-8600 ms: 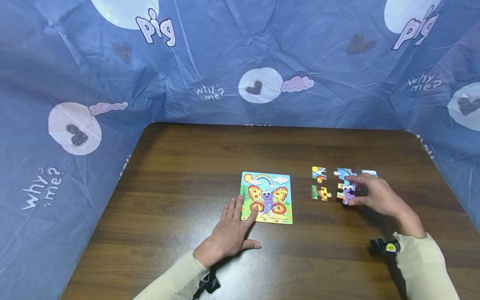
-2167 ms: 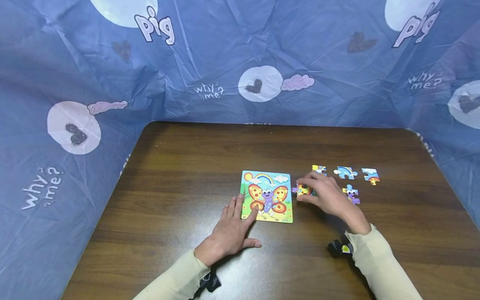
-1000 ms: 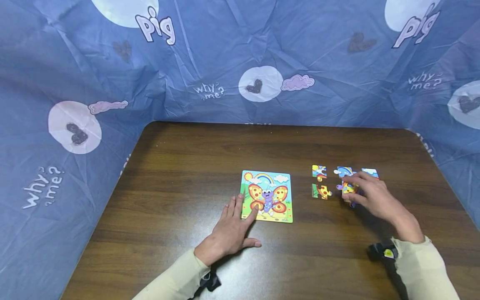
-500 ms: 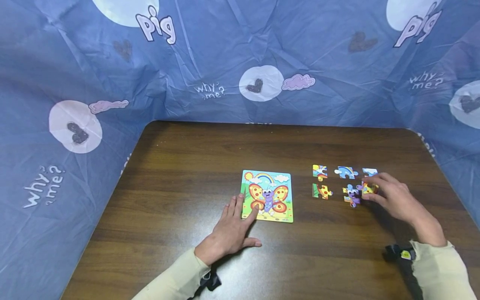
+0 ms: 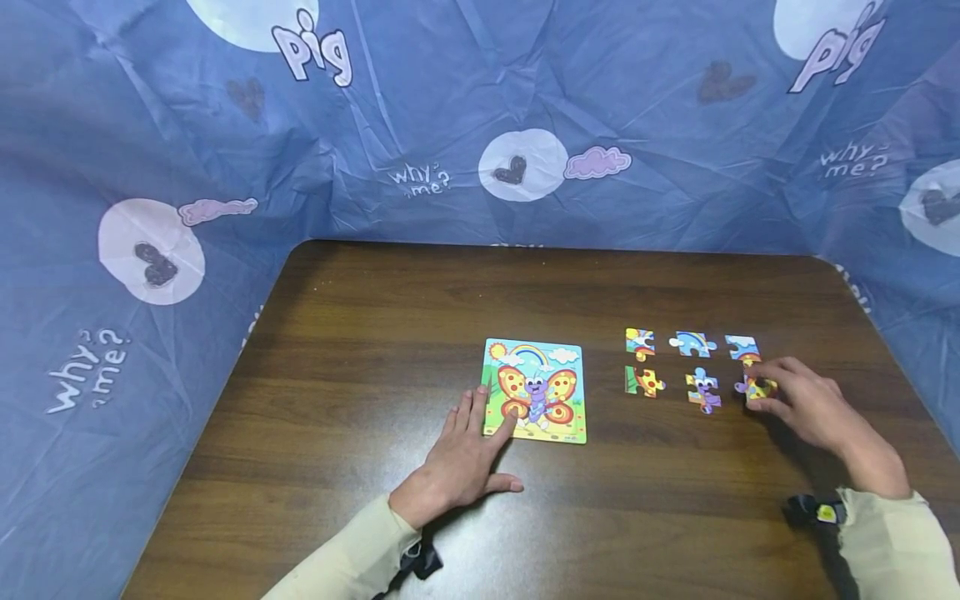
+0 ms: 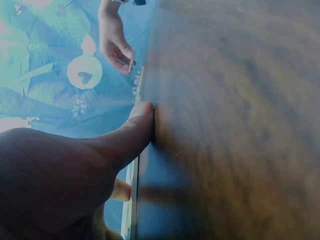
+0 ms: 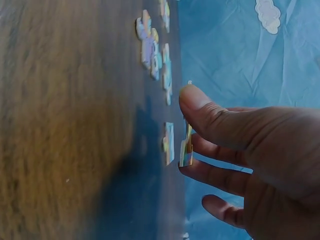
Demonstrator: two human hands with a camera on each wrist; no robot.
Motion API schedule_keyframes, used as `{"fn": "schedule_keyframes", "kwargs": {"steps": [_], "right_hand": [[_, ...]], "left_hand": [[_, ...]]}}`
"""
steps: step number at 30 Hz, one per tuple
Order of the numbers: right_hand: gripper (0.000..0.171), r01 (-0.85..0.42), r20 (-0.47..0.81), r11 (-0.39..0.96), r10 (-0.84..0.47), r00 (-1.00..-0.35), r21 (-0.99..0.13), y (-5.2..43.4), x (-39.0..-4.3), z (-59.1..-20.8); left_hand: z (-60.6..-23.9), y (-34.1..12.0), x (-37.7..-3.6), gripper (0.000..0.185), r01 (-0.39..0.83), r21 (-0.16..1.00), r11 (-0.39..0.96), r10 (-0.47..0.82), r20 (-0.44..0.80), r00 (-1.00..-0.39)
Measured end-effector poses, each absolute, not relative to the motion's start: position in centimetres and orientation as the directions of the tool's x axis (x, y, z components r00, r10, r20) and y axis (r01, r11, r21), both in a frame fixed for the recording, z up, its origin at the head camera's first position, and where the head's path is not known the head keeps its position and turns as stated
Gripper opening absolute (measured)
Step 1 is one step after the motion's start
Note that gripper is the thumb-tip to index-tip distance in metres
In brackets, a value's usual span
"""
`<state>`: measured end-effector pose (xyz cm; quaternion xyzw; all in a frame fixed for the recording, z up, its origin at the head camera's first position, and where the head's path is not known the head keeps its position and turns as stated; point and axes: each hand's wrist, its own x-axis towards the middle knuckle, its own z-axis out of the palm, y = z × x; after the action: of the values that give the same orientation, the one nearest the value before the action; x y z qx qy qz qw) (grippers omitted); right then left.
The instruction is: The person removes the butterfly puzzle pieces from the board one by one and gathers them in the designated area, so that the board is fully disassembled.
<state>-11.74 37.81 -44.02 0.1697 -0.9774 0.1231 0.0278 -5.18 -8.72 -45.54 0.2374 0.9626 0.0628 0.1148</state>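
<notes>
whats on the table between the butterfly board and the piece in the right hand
In the head view, two loose pieces: a yellow-green one and a purple-faced one, between the butterfly board and the piece pinched by the right hand.

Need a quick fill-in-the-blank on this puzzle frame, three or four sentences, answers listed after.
1. The right hand pinches a puzzle ____.
2. The left hand rests its fingers on the butterfly board, which lies on the ____ table.
3. Apart from the held piece, ____ loose pieces lie to the board's right.
4. The top row of loose pieces holds ____ pieces.

Missing words: piece; wooden; five; three
</notes>
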Motion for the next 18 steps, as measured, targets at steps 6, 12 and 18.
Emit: {"fn": "schedule_keyframes", "kwargs": {"steps": [6,12,18], "right_hand": [[0.042,-0.358,0.107,0.908,-0.342,-0.934,-0.217,38.18,-11.62,-44.69],[0.041,-0.325,0.059,0.921,-0.32,-0.946,-0.217,38.29,-11.63,-45.01],[0.042,-0.269,-0.03,0.94,-0.281,-0.959,-0.209,38.39,-11.71,-45.13]], "left_hand": [[-45.53,-8.71,-5.18,0.091,0.439,0.183,0.88,0.47,-0.192,-0.862],[-45.52,-8.68,-5.23,0.091,0.433,0.189,0.881,0.466,-0.203,-0.861],[-45.6,-8.71,-5.24,0.091,0.433,0.184,0.882,0.465,-0.205,-0.861]]}}
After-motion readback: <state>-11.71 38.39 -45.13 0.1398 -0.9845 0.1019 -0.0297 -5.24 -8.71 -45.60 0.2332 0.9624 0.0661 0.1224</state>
